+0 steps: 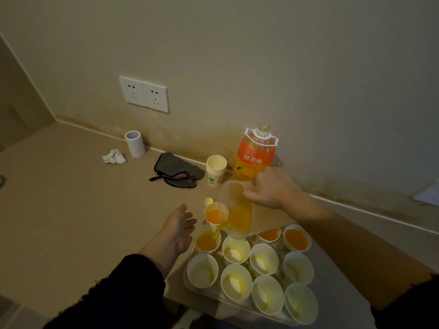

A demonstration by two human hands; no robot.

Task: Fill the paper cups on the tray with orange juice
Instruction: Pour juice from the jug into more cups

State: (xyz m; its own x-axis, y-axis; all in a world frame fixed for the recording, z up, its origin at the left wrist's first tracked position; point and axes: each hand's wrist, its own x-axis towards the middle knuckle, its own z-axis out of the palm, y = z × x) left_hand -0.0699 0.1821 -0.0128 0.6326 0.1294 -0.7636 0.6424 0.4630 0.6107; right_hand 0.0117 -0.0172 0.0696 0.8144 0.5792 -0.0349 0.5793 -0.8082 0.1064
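Tray (186,282), near right, at table edge: paper cups, near rows empty (236,282), light, thin-walled, easily tipped; steady low on the wall. Left hand (180,230), fingers relaxed and spread, holding nothing, beside left-column cup (207,242) receiving juice. Clear jug (237,210), tilted, rigid, probably slippery: right hand (270,188) grips its upper edge. Juice bottle (255,155) far, uncapped

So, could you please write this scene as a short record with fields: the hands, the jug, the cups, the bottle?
right hand: grips the tilted jug, pouring juice
left hand: open, beside the tray, holding nothing
cup being filled: left column, middle row
cups with juice: four visible, counting that one
cups unfilled: seven visible
bottle: upright by the wall, cap off
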